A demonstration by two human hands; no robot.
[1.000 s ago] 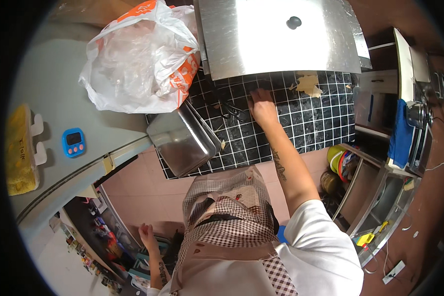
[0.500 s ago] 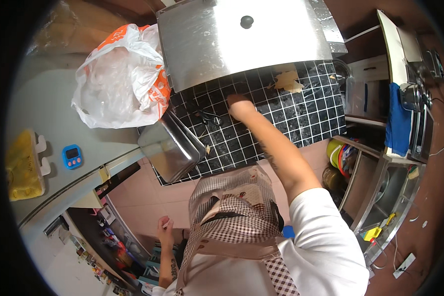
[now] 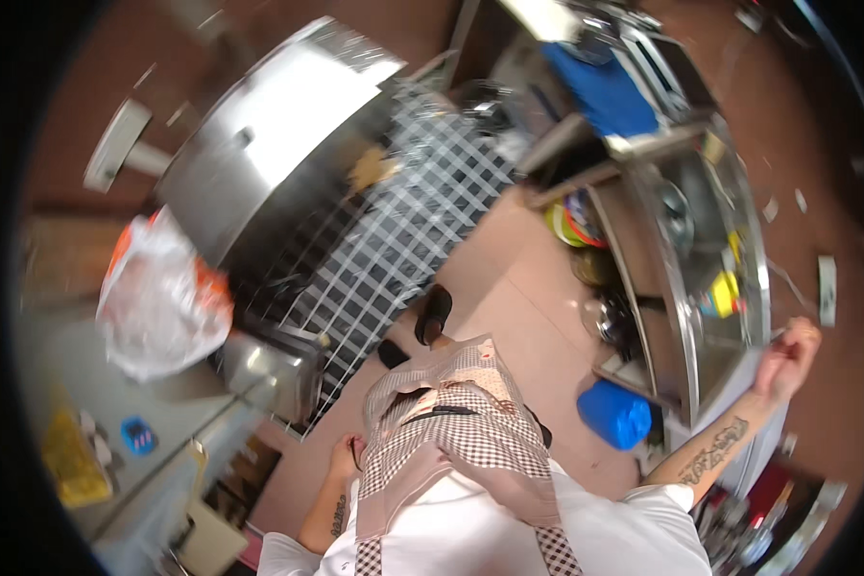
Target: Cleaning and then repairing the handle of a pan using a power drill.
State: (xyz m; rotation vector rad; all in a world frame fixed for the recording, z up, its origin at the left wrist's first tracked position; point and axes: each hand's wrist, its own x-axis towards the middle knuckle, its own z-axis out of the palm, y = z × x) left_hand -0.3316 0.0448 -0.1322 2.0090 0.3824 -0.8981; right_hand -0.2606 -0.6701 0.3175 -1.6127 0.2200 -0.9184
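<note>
"Sink unit (image 3: 680, 322) on the right: is that what the right hand (image 3: 788, 361) is nearest?"

"Yes, just by its outer corner, fingers curled in. I can't tell whether it touches the metal or holds anything."

"And the left hand (image 3: 346, 456)?"

"Low beside the checked apron (image 3: 466, 437), fingers bent. Too blurred to say if it grips anything."

"What stands in the way?"

"A blue cylindrical container (image 3: 614, 415) on the floor, between apron and sink unit. A yellow item (image 3: 726, 292) lies on the sink unit, and a blue cloth (image 3: 600, 91) is draped near its far end."

"To the left?"

"A gridded tabletop (image 3: 408, 226), with a big metal cover (image 3: 250, 130) over its far side. A stuffed white-and-orange bag (image 3: 163, 302) sits against that, a metal box (image 3: 271, 374) near it, and a blue timer (image 3: 137, 436) on the grey counter (image 3: 178, 408)."
</note>
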